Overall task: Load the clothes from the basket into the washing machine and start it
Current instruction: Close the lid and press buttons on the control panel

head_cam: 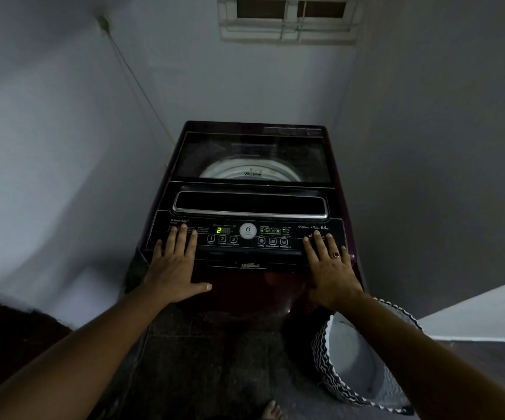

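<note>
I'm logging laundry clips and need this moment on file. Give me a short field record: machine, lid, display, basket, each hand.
machine: top-loading washing machine in a corner, dark red body
lid: glass lid closed, drum rim visible through it
display: lit, green digit 2 showing
basket: laundry basket on the floor at right, looks empty
left hand: flat and open on the left end of the control panel
right hand: flat and open on the panel's right end, ring on one finger

Closed, lit washing machine (pixel 254 204); empty basket (pixel 357 368)
</note>
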{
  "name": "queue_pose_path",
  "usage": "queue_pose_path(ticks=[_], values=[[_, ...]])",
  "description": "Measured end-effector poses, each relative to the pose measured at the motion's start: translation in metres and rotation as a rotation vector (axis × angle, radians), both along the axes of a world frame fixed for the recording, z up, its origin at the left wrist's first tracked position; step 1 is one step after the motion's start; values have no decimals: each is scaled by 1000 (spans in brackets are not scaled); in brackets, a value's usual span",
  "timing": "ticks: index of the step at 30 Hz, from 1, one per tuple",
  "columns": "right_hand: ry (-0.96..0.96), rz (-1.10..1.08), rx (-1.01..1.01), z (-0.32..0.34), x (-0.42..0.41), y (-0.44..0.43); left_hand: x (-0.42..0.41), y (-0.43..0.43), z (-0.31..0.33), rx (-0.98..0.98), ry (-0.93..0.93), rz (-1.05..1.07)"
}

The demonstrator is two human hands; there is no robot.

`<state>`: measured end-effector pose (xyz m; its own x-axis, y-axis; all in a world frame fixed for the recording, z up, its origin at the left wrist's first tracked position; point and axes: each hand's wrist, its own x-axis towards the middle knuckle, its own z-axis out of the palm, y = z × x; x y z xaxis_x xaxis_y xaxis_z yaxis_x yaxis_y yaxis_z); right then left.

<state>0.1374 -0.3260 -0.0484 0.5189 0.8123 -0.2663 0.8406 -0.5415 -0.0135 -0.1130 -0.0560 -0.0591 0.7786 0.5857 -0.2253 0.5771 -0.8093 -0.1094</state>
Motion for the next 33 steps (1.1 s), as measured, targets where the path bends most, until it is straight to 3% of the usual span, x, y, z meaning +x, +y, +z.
queue_pose_path(ticks=[13, 33], values=[[-26, -8, 25, -4, -11, -10, -7, -6, -1, -47, -55, 6], [28, -43, -58, 12, -15, -3, -16, 10, 7, -92, 32, -126]])
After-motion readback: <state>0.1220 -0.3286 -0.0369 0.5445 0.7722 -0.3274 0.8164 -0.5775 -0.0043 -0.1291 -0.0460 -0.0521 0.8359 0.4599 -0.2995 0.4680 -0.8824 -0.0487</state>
